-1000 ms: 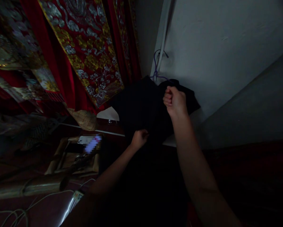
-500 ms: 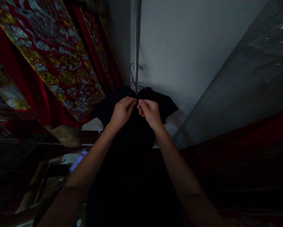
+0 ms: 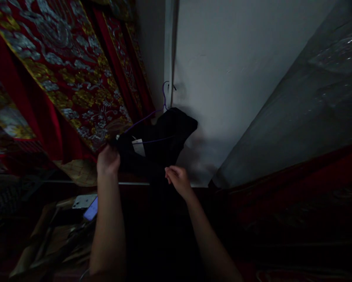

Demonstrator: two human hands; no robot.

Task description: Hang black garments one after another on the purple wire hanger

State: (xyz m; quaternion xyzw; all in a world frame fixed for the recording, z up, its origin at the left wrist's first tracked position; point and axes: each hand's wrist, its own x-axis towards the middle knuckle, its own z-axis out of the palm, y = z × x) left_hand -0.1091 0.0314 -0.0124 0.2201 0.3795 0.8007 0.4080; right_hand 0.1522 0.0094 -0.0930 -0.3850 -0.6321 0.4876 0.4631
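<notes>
A black shirt hangs from a purple wire hanger, whose hook is caught near the wall's vertical strip. The shirt has come off the hanger's left arm, while its right shoulder still sits on the other. My left hand is closed at the left side of the shirt and pulls the cloth outward; its fingertips are blurred. Lower down, my right hand pinches the dark cloth at the front. Between the hanger's bars shows a small white patch, perhaps a label.
Red embroidered cloth with gold and silver patterns hangs at left. A pale wall stands behind, with plastic-covered material at right. A white phone and a lit phone lie at lower left by a wooden frame.
Both hands were together at the shirt's collar. My left hand has moved left and down, drawing the shirt off the hanger's left arm; my right hand has moved lower.
</notes>
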